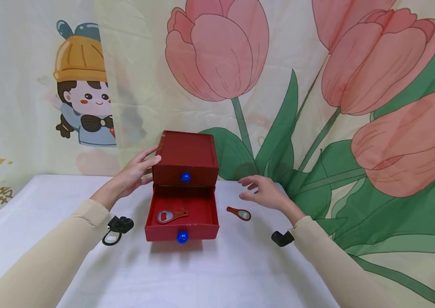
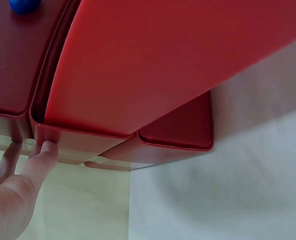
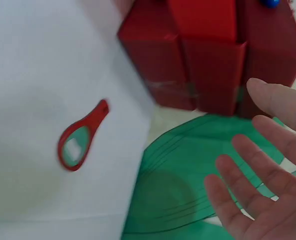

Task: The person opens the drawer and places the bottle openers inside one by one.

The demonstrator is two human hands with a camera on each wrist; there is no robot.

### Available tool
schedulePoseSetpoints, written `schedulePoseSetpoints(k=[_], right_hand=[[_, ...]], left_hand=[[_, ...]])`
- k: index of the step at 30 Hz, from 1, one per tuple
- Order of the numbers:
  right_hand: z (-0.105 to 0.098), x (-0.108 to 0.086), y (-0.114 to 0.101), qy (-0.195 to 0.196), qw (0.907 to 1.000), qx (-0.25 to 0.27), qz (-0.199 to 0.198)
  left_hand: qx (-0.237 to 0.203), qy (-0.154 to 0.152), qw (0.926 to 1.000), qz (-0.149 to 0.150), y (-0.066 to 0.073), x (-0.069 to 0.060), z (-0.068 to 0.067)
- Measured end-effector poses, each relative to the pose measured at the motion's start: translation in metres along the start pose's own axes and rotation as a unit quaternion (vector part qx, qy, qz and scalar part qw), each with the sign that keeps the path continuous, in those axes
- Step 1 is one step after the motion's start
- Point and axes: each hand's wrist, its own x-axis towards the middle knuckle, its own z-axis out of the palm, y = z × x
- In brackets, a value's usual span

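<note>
A dark red two-drawer box (image 1: 186, 149) with blue knobs stands on the white table. Its lower drawer (image 1: 181, 231) is pulled out, while the upper one is closed. Inside the open drawer lies a bottle opener (image 1: 172, 216) with a brownish handle. My left hand (image 1: 134, 171) rests on the box's left side with extended fingers; in the left wrist view its fingertips (image 2: 49, 148) touch the side wall. On the table, right of the drawer, lies a second bottle opener (image 1: 239, 213). My right hand (image 1: 265, 192) hovers above and to the right of it, fingers loosely spread, holding nothing.
A black device with a ring strap (image 1: 120, 224) shows by the left sleeve, and another black piece (image 1: 282, 238) by the right sleeve. Behind the table (image 1: 209, 278) hangs a cloth (image 1: 136, 77) printed with tulips and a cartoon figure.
</note>
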Motion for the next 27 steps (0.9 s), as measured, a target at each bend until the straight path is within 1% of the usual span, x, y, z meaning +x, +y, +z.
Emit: schedulePoseSetpoints(k=[6, 12, 17, 22, 24, 27], right_hand=[[0.015, 0.005, 0.035, 0.006, 0.9997, -0.010, 0.023], [0.035, 0.010, 0.064, 0.006, 0.9996, -0.014, 0.024], [0.052, 0.009, 0.078, -0.004, 0.9984, 0.006, 0.057], [0.071, 0.008, 0.090, -0.016, 0.9956, 0.005, 0.092], [0.078, 0.009, 0.095, -0.020, 0.9950, -0.003, 0.098], [0.086, 0.012, 0.099, -0.025, 0.9951, -0.022, 0.093]], left_hand=[[0.005, 0.000, 1.0000, 0.001, -0.001, -0.001, 0.000], [0.004, -0.001, 1.0000, 0.000, -0.001, 0.000, 0.000], [0.002, -0.001, 1.0000, 0.003, 0.001, 0.001, 0.001], [0.004, -0.003, 1.0000, 0.004, 0.001, 0.001, 0.003], [0.004, -0.004, 1.0000, 0.005, 0.001, 0.000, 0.003], [0.004, 0.000, 1.0000, 0.005, 0.000, -0.001, 0.002]])
